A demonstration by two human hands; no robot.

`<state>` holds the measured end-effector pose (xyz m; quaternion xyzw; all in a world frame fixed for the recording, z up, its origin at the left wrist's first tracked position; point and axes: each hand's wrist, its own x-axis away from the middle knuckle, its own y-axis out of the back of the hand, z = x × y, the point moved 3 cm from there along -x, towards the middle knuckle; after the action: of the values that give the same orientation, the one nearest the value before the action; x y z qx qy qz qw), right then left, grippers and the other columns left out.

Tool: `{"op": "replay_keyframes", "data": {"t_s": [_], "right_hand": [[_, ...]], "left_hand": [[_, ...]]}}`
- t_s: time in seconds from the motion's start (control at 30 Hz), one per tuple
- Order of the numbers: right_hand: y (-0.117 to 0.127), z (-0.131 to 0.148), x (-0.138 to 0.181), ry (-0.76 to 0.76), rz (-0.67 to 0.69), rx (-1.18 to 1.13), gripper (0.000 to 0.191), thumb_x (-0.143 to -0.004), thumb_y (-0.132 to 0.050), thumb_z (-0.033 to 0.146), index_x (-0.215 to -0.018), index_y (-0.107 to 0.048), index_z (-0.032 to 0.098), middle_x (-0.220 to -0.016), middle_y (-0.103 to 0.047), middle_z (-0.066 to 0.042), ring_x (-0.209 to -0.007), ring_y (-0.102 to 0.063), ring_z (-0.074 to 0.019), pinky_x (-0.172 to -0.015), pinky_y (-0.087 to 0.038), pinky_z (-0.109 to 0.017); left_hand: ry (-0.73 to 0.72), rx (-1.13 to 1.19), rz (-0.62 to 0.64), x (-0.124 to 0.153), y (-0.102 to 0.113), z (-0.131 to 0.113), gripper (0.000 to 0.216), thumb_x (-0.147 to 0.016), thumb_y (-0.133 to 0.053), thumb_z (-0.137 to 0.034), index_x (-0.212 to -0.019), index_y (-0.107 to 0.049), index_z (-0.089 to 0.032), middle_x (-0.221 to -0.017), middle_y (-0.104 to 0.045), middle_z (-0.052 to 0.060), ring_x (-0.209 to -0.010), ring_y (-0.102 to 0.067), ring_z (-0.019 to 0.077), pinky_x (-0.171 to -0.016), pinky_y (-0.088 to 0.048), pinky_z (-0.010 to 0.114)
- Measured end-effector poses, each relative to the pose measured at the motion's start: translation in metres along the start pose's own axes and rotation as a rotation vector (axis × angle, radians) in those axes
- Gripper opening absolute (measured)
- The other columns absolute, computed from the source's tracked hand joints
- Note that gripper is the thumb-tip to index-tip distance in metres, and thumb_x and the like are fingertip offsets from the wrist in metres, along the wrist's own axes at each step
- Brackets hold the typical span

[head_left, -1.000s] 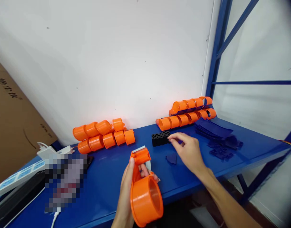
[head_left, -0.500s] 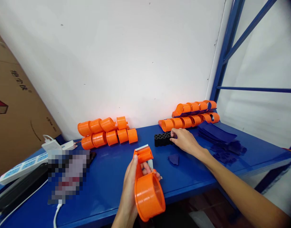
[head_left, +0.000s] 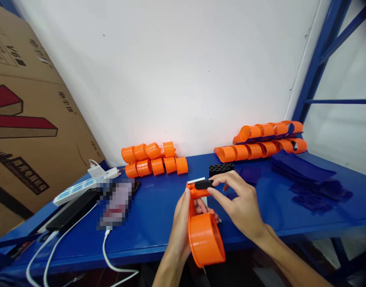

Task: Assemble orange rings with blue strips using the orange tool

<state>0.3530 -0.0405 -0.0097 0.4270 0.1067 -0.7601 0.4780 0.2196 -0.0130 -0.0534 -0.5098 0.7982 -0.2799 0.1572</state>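
Observation:
My left hand is closed round the handle of an orange tape dispenser, held upright over the front edge of the table. The wide ring hub faces me at the bottom; a white toothed blade sits at the top. Between thumb and fingertips, my right hand pinches one end of a black foam roller. The roller lies along the dispenser's head, just under the blade; whether it is seated there I cannot tell. Behind my right hand stands a block of black foam rollers.
Orange dispenser parts stand in a stacked group at back left and in two rows at back right. Dark blue plastic pieces lie on the right. A power strip, a phone and white cables are on the left of the blue table.
My right hand has come from the block of black rollers to the dispenser's head, bringing one roller. My left hand still holds the dispenser. The camera view has shifted left.

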Motion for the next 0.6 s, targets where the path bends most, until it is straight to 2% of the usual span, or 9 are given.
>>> {"op": "replay_keyframes", "data": {"t_s": [0.13, 0.23, 0.4, 0.6], "right_hand": [[-0.012, -0.008, -0.001, -0.037, 0.023, 0.012, 0.008, -0.084, -0.065, 0.016, -0.080, -0.061, 0.022, -0.101, -0.066, -0.005, -0.097, -0.058, -0.0227, -0.079, -0.046, -0.034], [-0.012, -0.009, 0.001, -0.045, 0.027, 0.006, 0.008, -0.086, -0.063, 0.017, -0.081, -0.060, 0.022, -0.102, -0.065, -0.005, -0.099, -0.058, -0.0229, -0.087, -0.045, -0.038], [-0.010, -0.009, 0.008, -0.006, 0.074, 0.049, 0.005, -0.090, -0.058, 0.018, -0.088, -0.059, 0.023, -0.109, -0.064, -0.007, -0.106, -0.057, -0.0240, -0.091, -0.045, -0.040], [-0.013, 0.000, 0.010, 0.028, 0.161, 0.015, 0.013, -0.095, -0.050, 0.022, -0.104, -0.060, 0.023, -0.118, -0.061, -0.008, -0.114, -0.055, -0.0234, -0.096, -0.045, -0.039]], "left_hand": [[-0.025, 0.000, 0.010, 0.001, 0.001, -0.001, 0.032, -0.089, -0.058, -0.048, -0.098, -0.058, -0.017, -0.065, -0.064, 0.000, -0.057, -0.066, 0.0165, -0.065, -0.053, 0.032], [-0.036, -0.042, 0.021, 0.004, 0.000, -0.002, 0.031, -0.088, -0.062, -0.043, -0.107, -0.056, -0.019, -0.072, -0.066, 0.000, -0.059, -0.066, 0.0156, -0.066, -0.053, 0.031], [-0.030, -0.079, 0.030, 0.005, -0.001, -0.003, 0.029, -0.085, -0.067, -0.035, -0.109, -0.061, -0.019, -0.076, -0.065, 0.000, -0.062, -0.065, 0.0142, -0.067, -0.052, 0.029], [-0.112, -0.132, -0.075, 0.003, 0.002, -0.004, 0.026, -0.077, -0.076, -0.033, -0.096, -0.069, -0.016, -0.074, -0.064, -0.001, -0.065, -0.059, 0.0119, -0.067, -0.047, 0.024]]}}
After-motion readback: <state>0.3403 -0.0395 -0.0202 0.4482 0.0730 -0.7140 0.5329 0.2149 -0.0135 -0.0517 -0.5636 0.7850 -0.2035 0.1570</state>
